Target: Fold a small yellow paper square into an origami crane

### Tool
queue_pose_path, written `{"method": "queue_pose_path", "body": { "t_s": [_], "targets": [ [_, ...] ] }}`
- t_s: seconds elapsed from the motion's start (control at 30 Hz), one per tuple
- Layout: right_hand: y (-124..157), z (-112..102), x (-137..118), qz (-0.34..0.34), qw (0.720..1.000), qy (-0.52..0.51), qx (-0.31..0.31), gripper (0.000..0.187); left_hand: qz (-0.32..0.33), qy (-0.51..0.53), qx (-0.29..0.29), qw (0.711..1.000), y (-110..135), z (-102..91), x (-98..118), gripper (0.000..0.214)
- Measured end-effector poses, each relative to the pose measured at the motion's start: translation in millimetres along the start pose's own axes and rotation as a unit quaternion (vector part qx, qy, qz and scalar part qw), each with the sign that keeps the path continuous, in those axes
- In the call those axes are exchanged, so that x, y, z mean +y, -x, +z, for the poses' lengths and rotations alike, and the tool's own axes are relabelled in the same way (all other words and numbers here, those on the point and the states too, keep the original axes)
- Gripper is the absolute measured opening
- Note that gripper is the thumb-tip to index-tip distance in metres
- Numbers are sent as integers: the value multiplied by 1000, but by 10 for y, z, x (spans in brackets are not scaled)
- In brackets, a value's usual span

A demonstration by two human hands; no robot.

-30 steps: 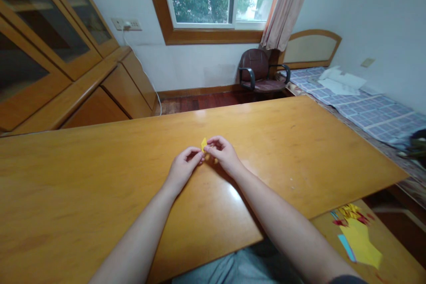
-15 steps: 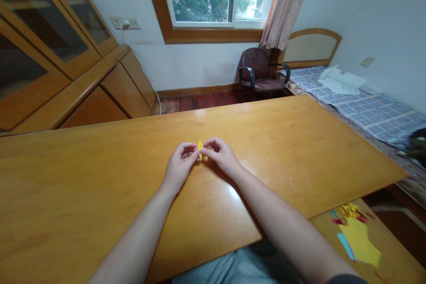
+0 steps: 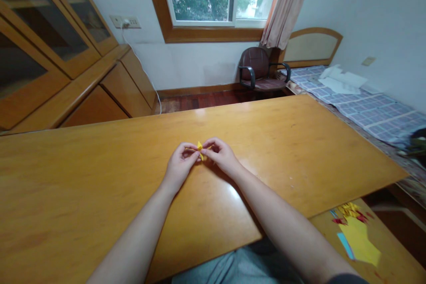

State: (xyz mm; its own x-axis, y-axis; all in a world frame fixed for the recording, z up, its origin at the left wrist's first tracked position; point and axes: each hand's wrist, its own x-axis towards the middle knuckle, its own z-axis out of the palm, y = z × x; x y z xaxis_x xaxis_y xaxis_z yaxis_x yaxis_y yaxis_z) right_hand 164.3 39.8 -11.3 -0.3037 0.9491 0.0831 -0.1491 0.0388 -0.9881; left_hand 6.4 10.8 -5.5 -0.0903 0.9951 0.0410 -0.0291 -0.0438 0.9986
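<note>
Taking the paper as the centre of the dial, over at ten o'clock stands the cabinet [image 3: 83, 71], then the desk [image 3: 100, 177] stretches across, and here's the left hand [image 3: 179, 164] at eight, thumb and fingers pinching a small folded yellow paper [image 3: 199, 146]! That paper sits mid-view over the desk, one tip up at twelve, another down near six. The right hand [image 3: 222, 154], at about four, pinches it too, fingertips nearly meeting the left's. Looks like a shaping step, folds being worked; the next move, I'd judge, calls for a steady left pinch and light right pressure. Out around four lie a blue strip [image 3: 346, 245], yellow pieces [image 3: 348, 209] and a yellow sheet [image 3: 362, 246].
</note>
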Motion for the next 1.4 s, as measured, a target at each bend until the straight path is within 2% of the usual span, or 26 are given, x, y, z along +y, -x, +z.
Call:
{"method": "queue_pose_path", "body": {
  "t_s": [0.27, 0.43, 0.63, 1.1, 1.4],
  "targets": [
    [22, -28, -17, 5, 999, -8, -35, 27, 30, -11, 4, 999, -5, -33, 1, 25],
    [30, -29, -16, 15, 999, -9, -34, 25, 40, -29, 1, 999, 7, -33, 20, 24],
    [36, -29, -46, 15, 999, -14, -36, 27, 86, -63, -2, 994, -4, -46, 27, 14],
    [25, -49, -31, 14, 999, -17, -43, 24, 100, -74, -17, 992, -7, -71, 15, 9],
    [30, -54, -70, -20, 999, 5, -36, 11, 129, -79, -26, 988, -18, -93, -16, 6]
  ]
}}
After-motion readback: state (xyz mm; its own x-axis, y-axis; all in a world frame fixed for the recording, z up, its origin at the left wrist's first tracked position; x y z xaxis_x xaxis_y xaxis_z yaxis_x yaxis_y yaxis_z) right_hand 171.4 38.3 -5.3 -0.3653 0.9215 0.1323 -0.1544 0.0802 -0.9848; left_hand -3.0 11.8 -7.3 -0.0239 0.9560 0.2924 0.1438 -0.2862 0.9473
